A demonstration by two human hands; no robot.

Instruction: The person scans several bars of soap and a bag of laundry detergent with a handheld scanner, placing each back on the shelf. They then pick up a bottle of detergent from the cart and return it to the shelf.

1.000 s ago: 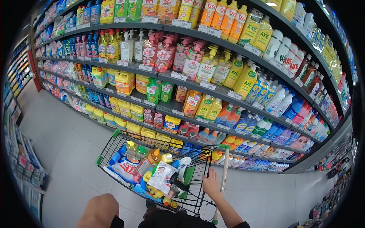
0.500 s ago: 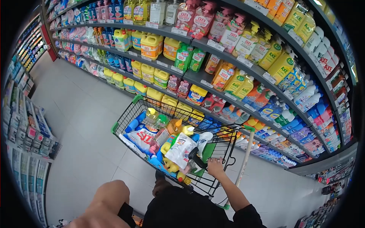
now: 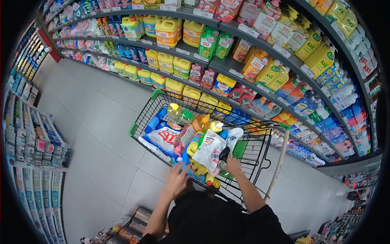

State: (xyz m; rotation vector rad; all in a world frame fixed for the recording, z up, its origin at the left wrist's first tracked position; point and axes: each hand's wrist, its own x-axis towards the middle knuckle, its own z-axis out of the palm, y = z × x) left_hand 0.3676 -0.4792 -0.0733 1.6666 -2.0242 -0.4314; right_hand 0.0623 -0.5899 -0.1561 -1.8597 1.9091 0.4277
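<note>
A wire shopping cart (image 3: 139, 122) with green corners stands in front of me, loaded with cleaning goods. My right hand (image 3: 233, 166) is over its near right part, fingers wrapped round a black gun-shaped handheld device (image 3: 224, 153). Just left of the device lies a white pouch (image 3: 210, 149) with a green edge. My left hand (image 3: 178, 179) is at the near rim, fingers apart, close to a blue package (image 3: 185, 159). Between the hands are yellow bottles (image 3: 198, 167). Farther left sit a white-and-blue detergent bag (image 3: 163, 136), a yellow-capped bottle (image 3: 174, 110) and a green-capped bottle (image 3: 187, 116).
Long curved-looking shelves (image 3: 227, 65) of detergent bottles run along the cart's far side. The cart's handle bar (image 3: 278, 164) is at right. Display racks (image 3: 36, 142) stand at left, and another rack (image 3: 140, 219) is close by my left arm. Grey tiled floor (image 3: 97, 118) lies between.
My left hand has come forward from beside my body to the cart's near rim. My right hand and the black device have shifted up and slightly right, and the view has turned.
</note>
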